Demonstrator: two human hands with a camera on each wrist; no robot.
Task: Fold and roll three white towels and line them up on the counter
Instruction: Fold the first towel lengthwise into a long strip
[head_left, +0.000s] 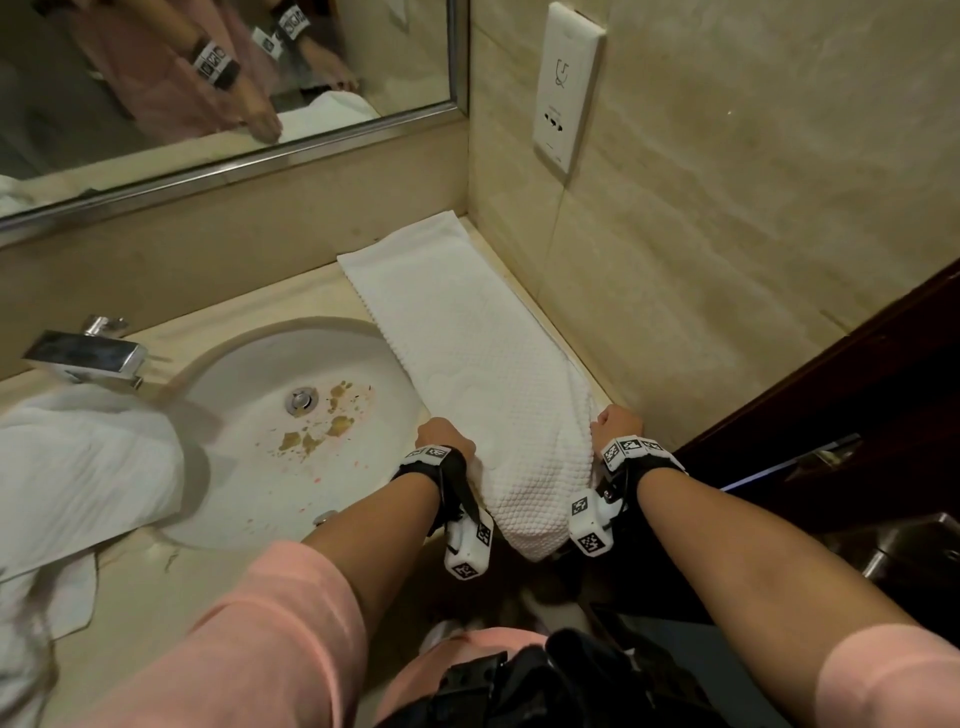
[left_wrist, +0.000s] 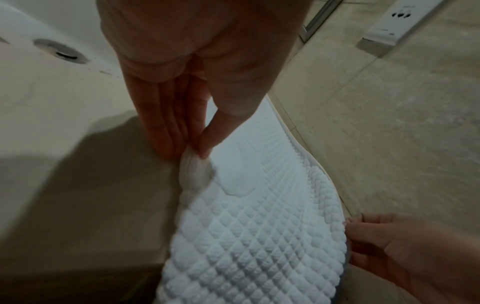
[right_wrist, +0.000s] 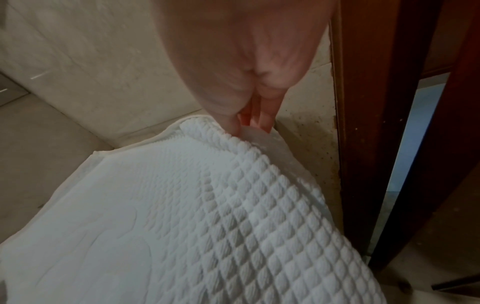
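Head view hides the fingers of both hands, because only the backs of the left hand (head_left: 444, 435) and the right hand (head_left: 618, 423) show, and the near end of the long towel (head_left: 467, 338) drops over the counter (head_left: 208, 322) edge, where its tip is cut from sight between the wrists. The wrist views fill this gap: from the left wrist, the thumb and the straight fingers (left_wrist: 166, 127) of the left hand pinch a bunched piece of the towel's left edge, and from the right wrist, the right hand's fingers (right_wrist: 262, 115) pinch the right edge, though the tips are partly buried in the cloth. Only the head view shows that the towel lies folded in a narrow strip along the side wall, from the corner under the mirror (head_left: 223, 67) to the front edge, just beside the sink (head_left: 291, 415). It also shows more white towels (head_left: 88, 467) heaped at the left of the sink; how many lie there cannot be told. One faucet (head_left: 85, 356) stands behind the sink.
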